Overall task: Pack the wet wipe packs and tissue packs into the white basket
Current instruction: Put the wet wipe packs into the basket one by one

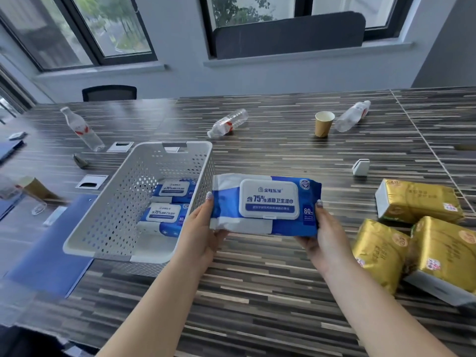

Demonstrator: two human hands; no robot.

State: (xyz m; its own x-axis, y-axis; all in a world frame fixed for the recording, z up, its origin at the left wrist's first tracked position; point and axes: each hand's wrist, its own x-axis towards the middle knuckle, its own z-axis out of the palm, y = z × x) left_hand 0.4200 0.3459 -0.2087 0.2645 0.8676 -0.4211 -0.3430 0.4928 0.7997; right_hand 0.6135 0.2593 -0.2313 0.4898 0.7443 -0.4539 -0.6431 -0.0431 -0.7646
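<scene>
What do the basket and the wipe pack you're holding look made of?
White basket: rigid matte plastic, judging by its moulded perforated walls. Wet wipe pack: soft glossy plastic film that creases at the ends, with what looks like a hard plastic flip lid on top.

Two bare forearms, no sleeves; left hand [203, 234] and right hand [325, 237] with glittery, decorated nails.

Rightmost tissue pack [445, 256] cut off — right edge
</scene>
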